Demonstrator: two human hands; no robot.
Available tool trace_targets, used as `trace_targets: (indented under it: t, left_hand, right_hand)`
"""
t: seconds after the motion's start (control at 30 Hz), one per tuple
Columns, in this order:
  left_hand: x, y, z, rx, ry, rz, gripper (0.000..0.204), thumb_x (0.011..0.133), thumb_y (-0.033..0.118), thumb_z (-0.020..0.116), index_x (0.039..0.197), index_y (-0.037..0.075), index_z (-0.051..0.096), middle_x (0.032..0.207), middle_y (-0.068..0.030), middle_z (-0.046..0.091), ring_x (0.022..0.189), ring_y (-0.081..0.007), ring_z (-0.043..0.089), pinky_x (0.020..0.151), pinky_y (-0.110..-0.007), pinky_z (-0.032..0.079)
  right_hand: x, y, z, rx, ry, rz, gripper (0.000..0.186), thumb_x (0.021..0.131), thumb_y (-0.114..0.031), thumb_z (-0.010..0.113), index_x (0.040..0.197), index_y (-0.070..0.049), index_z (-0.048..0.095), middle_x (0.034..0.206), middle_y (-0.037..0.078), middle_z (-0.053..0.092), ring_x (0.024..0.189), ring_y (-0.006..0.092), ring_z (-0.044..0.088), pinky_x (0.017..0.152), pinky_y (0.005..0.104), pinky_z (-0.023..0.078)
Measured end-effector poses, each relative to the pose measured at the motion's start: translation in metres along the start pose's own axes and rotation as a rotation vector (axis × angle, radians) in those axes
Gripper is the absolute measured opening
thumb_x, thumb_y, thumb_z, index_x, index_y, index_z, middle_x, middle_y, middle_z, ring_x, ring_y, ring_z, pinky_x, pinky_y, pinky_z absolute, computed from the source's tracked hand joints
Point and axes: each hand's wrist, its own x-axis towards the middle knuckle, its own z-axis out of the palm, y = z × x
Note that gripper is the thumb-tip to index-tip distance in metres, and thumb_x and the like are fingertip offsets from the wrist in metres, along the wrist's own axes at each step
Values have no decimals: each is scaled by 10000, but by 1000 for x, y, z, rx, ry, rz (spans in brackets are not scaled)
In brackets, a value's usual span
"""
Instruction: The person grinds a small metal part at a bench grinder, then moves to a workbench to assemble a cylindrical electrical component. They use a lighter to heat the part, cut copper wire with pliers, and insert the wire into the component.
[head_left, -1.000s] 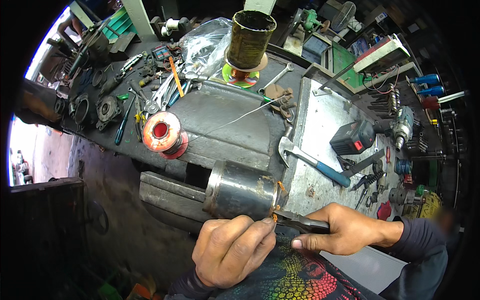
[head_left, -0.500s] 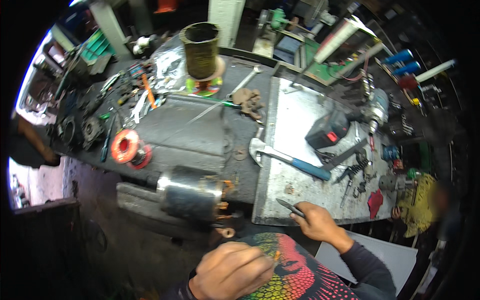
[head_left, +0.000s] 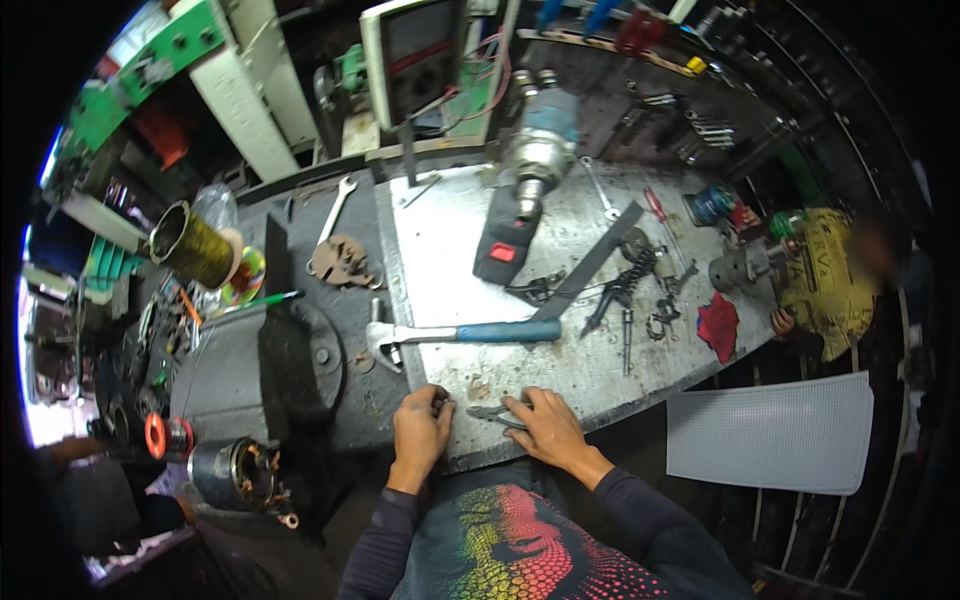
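Honestly, those pliers point(head_left: 487, 411) look stiff and lightish, best held by the handles, where the right hand point(head_left: 552, 427) has its fingers wrapped; left hand point(head_left: 421, 432) curled, can't tell if pinching anything.

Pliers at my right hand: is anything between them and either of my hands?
Nothing visible. Your right hand touches the pliers, and only pale worktop shows between their tip and your left hand. The hammer lies beyond, outside that gap.

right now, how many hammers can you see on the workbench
1: a blue-handled steel hammer lying across the left edge of the pale metal bench top, beyond the left hand and right hand. Others may be hidden in the clutter at far left.
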Motion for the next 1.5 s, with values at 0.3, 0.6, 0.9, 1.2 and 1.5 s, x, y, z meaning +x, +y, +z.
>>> trace_targets:
  t: [0.3,0.6,0.9,1.2,1.5]
  left_hand:
    - [23,-2,18,1,18,24,231,836,67,759,1043,-31,726,827,-191,719,755,-358,703,727,-422,557]
    - [13,43,-9,189,132,113,325,858,96,729,1167,-5,708,944,-184,723,855,-320,703,791,-402,562]
    - [14,97,-32,80,47,110,414,901,109,751,1301,48,665,970,-155,715,800,-261,686,727,-380,567]
    - [-10,103,-30,170,-4,-56,355,933,138,720,1274,40,696,996,-159,760,836,-234,715,776,-359,565]
    - [-16,101,-18,186,-152,-112,326,945,160,715,1237,14,714,1007,-180,761,886,-266,725,808,-383,561]
  right_hand:
    - [-11,38,2,108,215,16,268,869,-132,722,1124,-80,657,1219,136,586,1153,343,567,993,437,444]
    - [9,82,-49,306,545,183,200,888,-107,717,1081,-67,749,1111,120,652,1015,335,640,887,422,517]
    - [75,131,-214,255,910,161,146,913,-95,713,1041,-26,726,990,157,693,922,353,699,800,410,558]
    - [88,111,-172,432,850,43,129,935,-87,687,1036,-16,726,961,153,721,883,331,723,779,403,569]
    - [15,98,-41,657,564,363,145,945,-167,663,1027,-61,718,969,149,737,888,352,721,765,425,565]
